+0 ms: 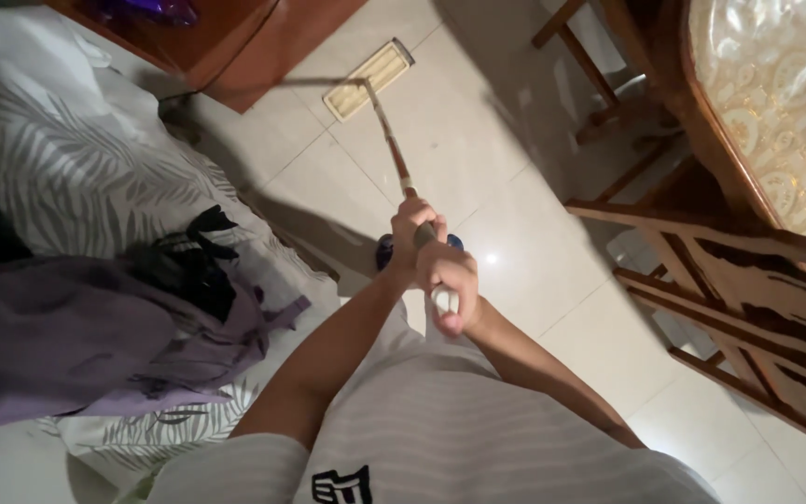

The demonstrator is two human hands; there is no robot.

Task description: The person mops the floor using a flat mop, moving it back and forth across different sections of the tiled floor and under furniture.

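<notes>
A flat mop stands on the pale tiled floor. Its cream rectangular pad rests far ahead near a wooden cabinet, and the thin handle slants back toward me. My left hand grips the handle lower down. Just behind it, my right hand closes round the white top end of the handle. Both arms reach forward over my striped white shirt.
On the left lies a bed or sofa with a leaf-patterned cover, with a purple garment and a black one on it. A wooden cabinet stands ahead. Wooden chairs and a table with a patterned cloth fill the right.
</notes>
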